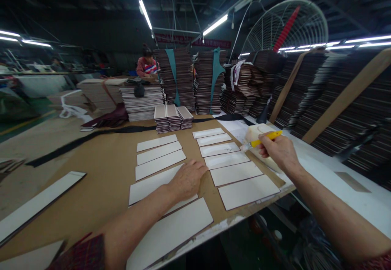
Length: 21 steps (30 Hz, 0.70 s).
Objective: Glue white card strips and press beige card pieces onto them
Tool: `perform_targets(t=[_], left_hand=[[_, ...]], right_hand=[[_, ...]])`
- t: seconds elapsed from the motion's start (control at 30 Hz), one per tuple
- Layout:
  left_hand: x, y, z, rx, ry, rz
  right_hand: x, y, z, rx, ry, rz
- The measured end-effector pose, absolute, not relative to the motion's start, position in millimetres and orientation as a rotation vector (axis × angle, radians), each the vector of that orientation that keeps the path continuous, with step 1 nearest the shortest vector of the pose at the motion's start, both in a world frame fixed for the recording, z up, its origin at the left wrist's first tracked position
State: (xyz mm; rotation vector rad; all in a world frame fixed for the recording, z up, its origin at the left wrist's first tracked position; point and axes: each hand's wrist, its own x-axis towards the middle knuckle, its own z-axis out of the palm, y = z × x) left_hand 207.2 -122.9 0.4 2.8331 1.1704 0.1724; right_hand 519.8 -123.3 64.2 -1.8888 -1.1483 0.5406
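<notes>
My right hand (279,150) grips the yellow handle of a brush (267,137). The brush's pale bristles are at the right end of a white panel (218,150) in the right-hand column, which bears a few dark marks. Behind the brush stands a cream-coloured container (259,130), partly hidden by that hand. My left hand (189,178) lies palm down between the two columns of panels, holding nothing. Its fingertips are near the left edge of the right-hand panels, and its wrist passes over a white panel (159,182) in the left-hand column.
A small stack of panels (172,119) sits at the back of the brown-covered table (100,156). Tall dark stacks (179,78) stand behind it, and more line the right side. A long white strip (36,205) lies at left. A large fan (287,25) and another person (148,66) are beyond.
</notes>
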Motion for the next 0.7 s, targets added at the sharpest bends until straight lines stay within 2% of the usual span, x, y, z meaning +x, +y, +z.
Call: perform_targets(t=[0.27, 0.7], left_hand=[[212.5, -165.2, 17.2, 2.823, 1.016, 0.162], [217.4, -171.5, -0.2, 2.883, 1.031, 0.116]], right_hand=[[487.7, -162.7, 56.8, -1.545, -0.89, 0.914], [452.5, -162.4, 18.2, -1.575, -0.91, 1.145]])
